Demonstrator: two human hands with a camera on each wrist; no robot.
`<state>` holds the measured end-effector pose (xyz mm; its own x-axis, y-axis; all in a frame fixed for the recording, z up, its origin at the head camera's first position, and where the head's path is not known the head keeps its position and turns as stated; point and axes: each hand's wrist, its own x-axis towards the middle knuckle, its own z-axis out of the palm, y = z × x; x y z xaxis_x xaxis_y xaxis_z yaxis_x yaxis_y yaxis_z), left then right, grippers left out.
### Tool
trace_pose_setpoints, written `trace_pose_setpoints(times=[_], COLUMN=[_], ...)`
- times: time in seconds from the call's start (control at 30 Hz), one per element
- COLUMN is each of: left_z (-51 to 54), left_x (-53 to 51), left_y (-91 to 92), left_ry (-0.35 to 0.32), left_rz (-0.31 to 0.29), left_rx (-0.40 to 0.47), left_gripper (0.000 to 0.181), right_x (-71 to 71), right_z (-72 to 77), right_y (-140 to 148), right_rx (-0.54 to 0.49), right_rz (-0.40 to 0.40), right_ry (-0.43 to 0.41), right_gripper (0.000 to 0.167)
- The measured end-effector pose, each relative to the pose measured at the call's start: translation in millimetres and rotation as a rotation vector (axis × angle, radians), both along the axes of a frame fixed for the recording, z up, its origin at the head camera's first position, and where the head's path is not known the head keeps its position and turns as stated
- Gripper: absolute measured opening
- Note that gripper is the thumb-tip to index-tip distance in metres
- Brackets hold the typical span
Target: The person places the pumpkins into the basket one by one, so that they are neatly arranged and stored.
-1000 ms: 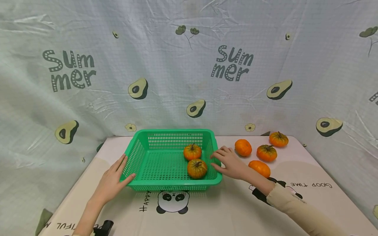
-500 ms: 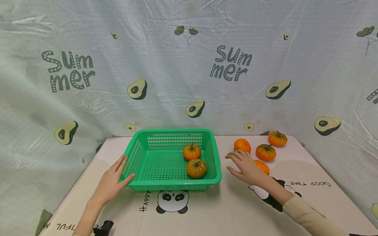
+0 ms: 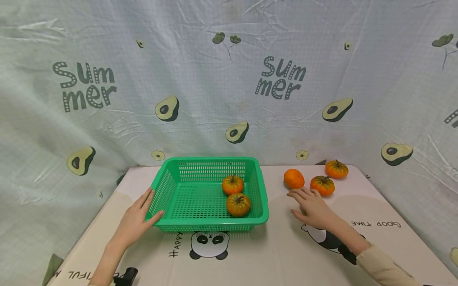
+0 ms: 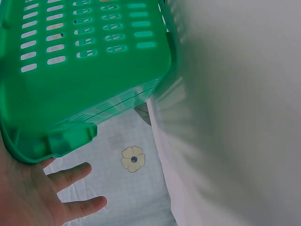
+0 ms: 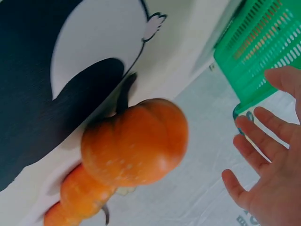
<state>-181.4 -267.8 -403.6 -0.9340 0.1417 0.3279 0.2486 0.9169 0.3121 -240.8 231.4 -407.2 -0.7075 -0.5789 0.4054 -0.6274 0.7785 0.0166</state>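
A green plastic basket (image 3: 205, 221) holds two small pumpkins, one greenish-orange (image 3: 238, 205) and one brighter orange (image 3: 233, 185), both toward its right side. My left hand (image 3: 131, 224) rests on the basket's left rim, fingers spread and fairly straight, as the left wrist view also shows. To the right of the basket, my right hand (image 3: 316, 210) hovers with relaxed fingers and holds nothing. It hides one small pumpkin (image 5: 136, 143) in the head view; the right wrist view shows that pumpkin beside the palm, apart from the fingers.
Beyond my right hand lie a plain orange pumpkin (image 3: 294, 179) and two greenish-orange ones, a nearer pumpkin (image 3: 323, 186) and a farther pumpkin (image 3: 336, 169). The printed tablecloth (image 3: 250, 258) ends at a hanging patterned curtain (image 3: 200, 79) behind the basket.
My right hand has moved away from the basket's right rim, rightward to the loose pumpkins, covering the nearest one. My left hand and the basket have stayed in place.
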Motion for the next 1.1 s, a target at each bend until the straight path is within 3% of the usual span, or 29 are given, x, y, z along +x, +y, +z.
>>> trace_pose_setpoints(times=[0.2,0.47,0.7,1.1], left_z=[0.5,1.5,1.0,0.2], left_x=[0.1,1.1,0.7,0.7], left_y=[0.7,0.6,0.5,0.1], left_ry=[0.015,0.004,0.006,0.01], left_rz=[-0.002,-0.005,-0.007,-0.009], left_rx=[-0.001,0.005,0.009,0.014], left_gripper=[0.075,0.075,0.075,0.075], right_x=[0.5,-0.8,-2.2,-1.0], right_z=[-3.7,-15.4,-20.4,-15.3], right_y=[12,26,35,42], right_rx=[0.027,0.058,0.103,0.125], right_rz=[-0.025,-0.04,-0.115,-0.188], right_ry=[-0.021,0.01,-0.08,-0.142], right_gripper=[0.051,0.056,0.063,0.075])
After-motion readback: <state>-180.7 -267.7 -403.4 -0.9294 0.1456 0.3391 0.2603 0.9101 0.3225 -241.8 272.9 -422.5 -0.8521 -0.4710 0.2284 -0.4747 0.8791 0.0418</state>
